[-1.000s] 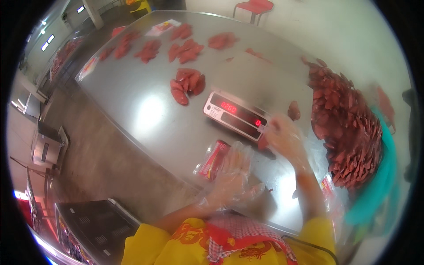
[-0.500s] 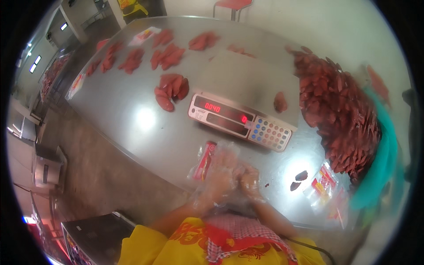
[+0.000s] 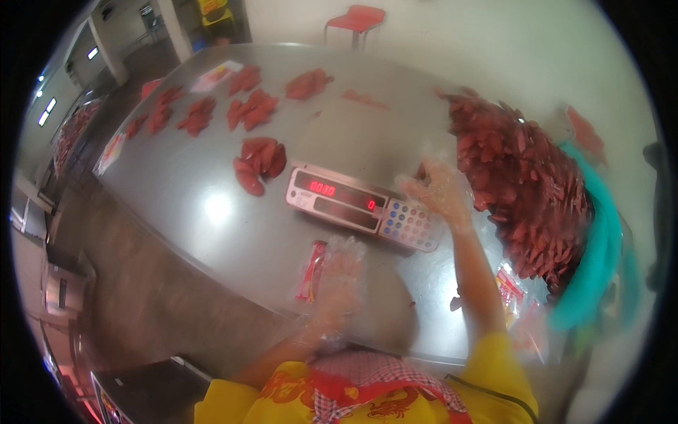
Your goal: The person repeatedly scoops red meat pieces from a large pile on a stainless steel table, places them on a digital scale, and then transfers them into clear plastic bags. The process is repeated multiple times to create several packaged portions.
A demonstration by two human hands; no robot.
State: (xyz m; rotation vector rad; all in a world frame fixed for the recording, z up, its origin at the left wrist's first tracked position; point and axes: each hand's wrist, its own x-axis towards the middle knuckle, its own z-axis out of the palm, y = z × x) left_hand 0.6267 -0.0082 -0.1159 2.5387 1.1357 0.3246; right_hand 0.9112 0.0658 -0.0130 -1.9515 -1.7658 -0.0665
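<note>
My right hand [image 3: 443,189], in a clear plastic glove, is over the right side of the scale's platform. Its fingers close round a dark red piece [image 3: 421,170], mostly hidden by them. The digital scale [image 3: 364,207] has a lit red display and a keypad facing me. My left hand [image 3: 342,272], gloved the same way and a little blurred, lies on the table with fingers stretched out, holding nothing. Beside it on the left is a red plastic packet [image 3: 311,272].
Several small groups of red pieces [image 3: 260,161] lie across the metal table [image 3: 176,233]. A large heap of dark red pieces [image 3: 519,180] covers its right side, beside teal cloth [image 3: 597,247]. Clear printed bags [image 3: 512,290] lie near right. A red stool [image 3: 357,19] stands beyond.
My right hand has moved from beside my left hand, forward and right onto the piece on the scale. My left hand stays near the packet. The display reading has changed, and the view has shifted slightly.
</note>
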